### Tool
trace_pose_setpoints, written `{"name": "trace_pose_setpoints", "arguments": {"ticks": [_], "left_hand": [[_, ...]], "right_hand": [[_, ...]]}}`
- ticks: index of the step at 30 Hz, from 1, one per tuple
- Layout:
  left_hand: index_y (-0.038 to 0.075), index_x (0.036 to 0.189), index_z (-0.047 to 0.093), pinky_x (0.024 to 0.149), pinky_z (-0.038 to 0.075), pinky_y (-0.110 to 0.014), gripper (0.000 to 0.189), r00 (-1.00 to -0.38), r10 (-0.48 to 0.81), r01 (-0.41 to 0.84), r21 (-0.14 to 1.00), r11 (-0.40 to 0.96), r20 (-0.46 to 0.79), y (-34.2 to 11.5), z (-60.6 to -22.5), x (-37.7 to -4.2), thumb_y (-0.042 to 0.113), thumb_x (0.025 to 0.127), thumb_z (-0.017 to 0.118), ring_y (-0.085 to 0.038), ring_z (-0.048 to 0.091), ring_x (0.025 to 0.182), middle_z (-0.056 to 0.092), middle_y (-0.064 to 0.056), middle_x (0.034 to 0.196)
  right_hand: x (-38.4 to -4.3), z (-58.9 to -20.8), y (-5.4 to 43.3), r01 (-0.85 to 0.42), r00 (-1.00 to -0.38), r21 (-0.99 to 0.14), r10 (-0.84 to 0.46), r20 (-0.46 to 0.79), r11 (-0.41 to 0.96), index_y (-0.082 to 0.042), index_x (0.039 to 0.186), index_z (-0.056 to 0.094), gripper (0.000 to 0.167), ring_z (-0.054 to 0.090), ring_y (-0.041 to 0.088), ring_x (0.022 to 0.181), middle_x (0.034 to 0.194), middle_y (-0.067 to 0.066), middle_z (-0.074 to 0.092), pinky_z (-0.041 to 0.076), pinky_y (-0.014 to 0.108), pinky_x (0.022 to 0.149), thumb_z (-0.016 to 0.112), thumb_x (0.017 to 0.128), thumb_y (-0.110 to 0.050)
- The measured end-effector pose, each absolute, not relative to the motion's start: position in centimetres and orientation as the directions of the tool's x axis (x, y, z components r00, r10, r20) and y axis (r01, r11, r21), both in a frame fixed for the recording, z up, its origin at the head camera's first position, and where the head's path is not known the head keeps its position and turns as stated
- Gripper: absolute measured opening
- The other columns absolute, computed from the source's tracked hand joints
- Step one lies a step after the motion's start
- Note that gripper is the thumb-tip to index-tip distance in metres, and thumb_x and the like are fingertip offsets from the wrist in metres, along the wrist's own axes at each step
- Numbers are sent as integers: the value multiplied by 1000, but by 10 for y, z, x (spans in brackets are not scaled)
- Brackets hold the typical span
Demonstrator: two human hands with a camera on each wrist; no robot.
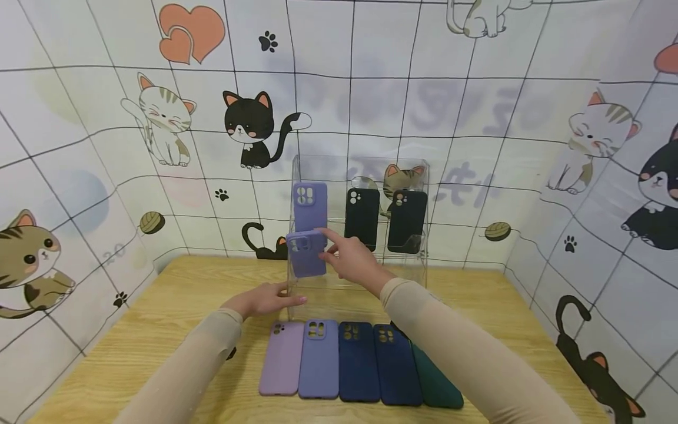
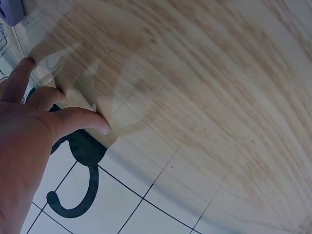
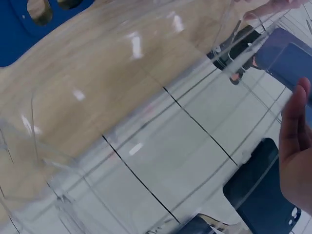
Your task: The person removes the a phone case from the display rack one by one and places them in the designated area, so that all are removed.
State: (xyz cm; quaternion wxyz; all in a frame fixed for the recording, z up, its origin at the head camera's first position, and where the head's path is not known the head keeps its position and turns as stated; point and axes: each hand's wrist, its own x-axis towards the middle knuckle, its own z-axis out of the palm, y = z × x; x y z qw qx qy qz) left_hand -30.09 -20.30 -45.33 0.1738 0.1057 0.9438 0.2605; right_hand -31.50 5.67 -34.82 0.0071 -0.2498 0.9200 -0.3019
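A clear acrylic display rack point(image 1: 360, 162) stands on the table against the wall. Near its left end my right hand point(image 1: 357, 259) pinches a purple phone case point(image 1: 308, 262) by its top and right edge, thumb below the index finger. This case overlaps the lower part of another purple case point(image 1: 311, 203) in the upper tier. In the right wrist view the hand point(image 3: 298, 151) is partly cut off, beside the purple case point(image 3: 285, 56). Low at the rack's left side, my left hand point(image 1: 265, 299) touches the panel with extended fingers point(image 2: 80, 119).
Two black cases point(image 1: 362, 215) point(image 1: 408, 218) lean in the upper tier's right half. On the table in front lie a pinkish-purple case point(image 1: 282, 359), a lavender case point(image 1: 319, 365), two navy cases point(image 1: 359, 365) point(image 1: 398, 371) and a green case point(image 1: 436, 380), partly under the right forearm.
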Motion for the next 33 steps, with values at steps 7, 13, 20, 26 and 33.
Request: {"name": "trace_pose_setpoints", "arguments": {"ticks": [7, 13, 20, 26, 33], "left_hand": [[13, 169, 32, 121, 38, -69, 111, -918, 286, 110, 516, 849, -274, -203, -451, -301, 89, 90, 49, -48, 42, 154, 45, -21, 167], [11, 169, 31, 121, 40, -67, 110, -917, 292, 109, 533, 839, -272, -205, -450, -300, 87, 92, 51, -46, 46, 152, 50, -21, 163], [9, 168, 31, 121, 41, -66, 111, -918, 290, 109, 530, 841, -271, -204, -450, -300, 87, 92, 51, -45, 47, 152, 53, -21, 161], [8, 168, 32, 120, 41, -67, 113, -917, 287, 104, 530, 842, -276, -204, -450, -300, 88, 91, 50, -47, 46, 152, 52, -22, 161], [7, 167, 33, 120, 40, -68, 113, -919, 288, 112, 521, 846, -270, -204, -450, -301, 89, 90, 50, -48, 44, 153, 49, -23, 163]], "right_hand": [[-315, -354, 54, -576, -815, -549, -477, 329, 606, -43, 168, 25, 75, 64, 14, 50, 124, 12, 79, 53, 32, 53, 66, 108, -26], [-316, -353, 55, -648, -760, -453, -486, 431, 612, -38, 164, 37, 64, 47, 16, 39, 113, 8, 82, 37, 25, 45, 64, 108, -19], [-317, -348, 61, -661, -743, -416, -466, 480, 625, -29, 158, 43, 58, 52, 11, 42, 106, 9, 83, 34, 24, 46, 66, 107, -16], [-316, -346, 64, -645, -757, -439, -445, 478, 625, -29, 153, 46, 53, 62, 9, 52, 103, 8, 83, 39, 25, 47, 66, 106, -12], [-304, -346, 69, -659, -731, -432, -390, 559, 616, -27, 150, 51, 50, 69, 12, 61, 98, 8, 83, 41, 26, 50, 68, 105, -12]]}}
